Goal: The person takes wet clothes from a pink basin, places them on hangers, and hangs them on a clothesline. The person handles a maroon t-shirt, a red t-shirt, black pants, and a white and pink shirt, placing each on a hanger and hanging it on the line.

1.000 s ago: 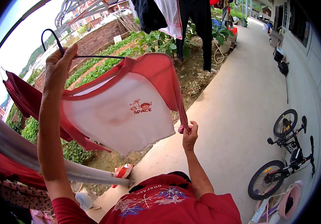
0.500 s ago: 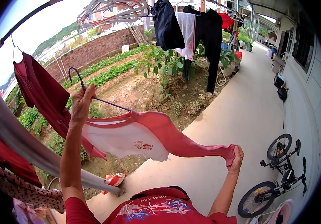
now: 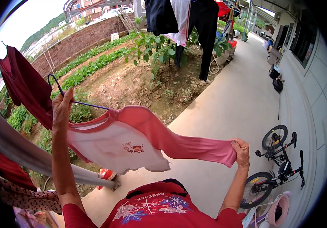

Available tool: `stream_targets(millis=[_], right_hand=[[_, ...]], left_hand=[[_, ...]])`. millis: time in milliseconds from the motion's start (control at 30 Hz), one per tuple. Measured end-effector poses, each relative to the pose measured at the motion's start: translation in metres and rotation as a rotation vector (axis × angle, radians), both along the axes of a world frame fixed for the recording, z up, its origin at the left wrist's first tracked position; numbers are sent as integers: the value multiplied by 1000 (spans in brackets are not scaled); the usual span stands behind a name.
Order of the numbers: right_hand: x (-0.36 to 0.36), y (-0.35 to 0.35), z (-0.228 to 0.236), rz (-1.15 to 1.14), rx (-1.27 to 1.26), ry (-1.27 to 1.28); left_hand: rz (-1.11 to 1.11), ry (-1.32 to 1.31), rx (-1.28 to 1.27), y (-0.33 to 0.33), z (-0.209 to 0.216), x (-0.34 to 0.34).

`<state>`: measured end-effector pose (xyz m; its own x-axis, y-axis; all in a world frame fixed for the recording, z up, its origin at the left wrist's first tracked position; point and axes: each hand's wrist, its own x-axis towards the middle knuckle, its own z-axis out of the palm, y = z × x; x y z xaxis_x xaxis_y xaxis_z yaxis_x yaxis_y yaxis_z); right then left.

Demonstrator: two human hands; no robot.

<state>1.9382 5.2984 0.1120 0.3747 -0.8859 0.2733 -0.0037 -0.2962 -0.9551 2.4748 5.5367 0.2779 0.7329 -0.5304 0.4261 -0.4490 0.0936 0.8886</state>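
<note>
My left hand [image 3: 62, 108] is closed around the neck of a dark blue clothes hanger [image 3: 89, 104], its hook sticking up above my fingers. On that hanger hangs a long-sleeved shirt [image 3: 118, 146], white in the body with coral-pink sleeves and a small printed picture on the chest. Away to the right, my right hand [image 3: 241, 152] pinches the cuff of one sleeve, which stretches out nearly level between the hands. The other sleeve droops below my left forearm and is partly hidden. Beside my left hand hangs a dark red shirt [image 3: 23, 81] on its own hanger.
A grey metal pole [image 3: 26, 142] slants past my left arm. Dark trousers [image 3: 201, 38] and other laundry hang ahead. Garden beds lie left of the concrete walkway [image 3: 224, 98]. On the right are a black bicycle [image 3: 281, 167] and a pink basket [image 3: 278, 209].
Both the left hand and the shirt appear lower and farther left. The stretched sleeve's cuff has opened out flatter, with my right hand now at its upper corner. The surroundings have shifted in view.
</note>
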Motion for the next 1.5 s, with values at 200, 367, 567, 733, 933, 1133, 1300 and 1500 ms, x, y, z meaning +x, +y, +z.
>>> stream_targets(millis=[200, 367, 567, 733, 933, 1133, 1300, 1500], right_hand=[[-22, -27, -27, -175, 83, -235], [10, -25, -23, -940, -479, 1100], [141, 31, 106, -120, -808, 102], [212, 50, 168, 217, -1166, 278], [223, 24, 182, 28, -1317, 369], [209, 11, 193, -125, -1473, 296], [192, -18, 193, -107, -1372, 287], [171, -42, 202, -174, -1283, 396]], left_hand=[[-49, 32, -47, 2, 4, -17], [-239, -24, -34, -25, 5, -59], [-207, -253, 171, -59, 21, -116], [-148, -408, 109, -78, 29, -126], [-220, -344, 11, -90, 52, -124], [-393, -196, 22, -109, 64, -124], [-415, -63, -50, -127, 77, -104], [-513, 698, -504, -199, 89, -25]])
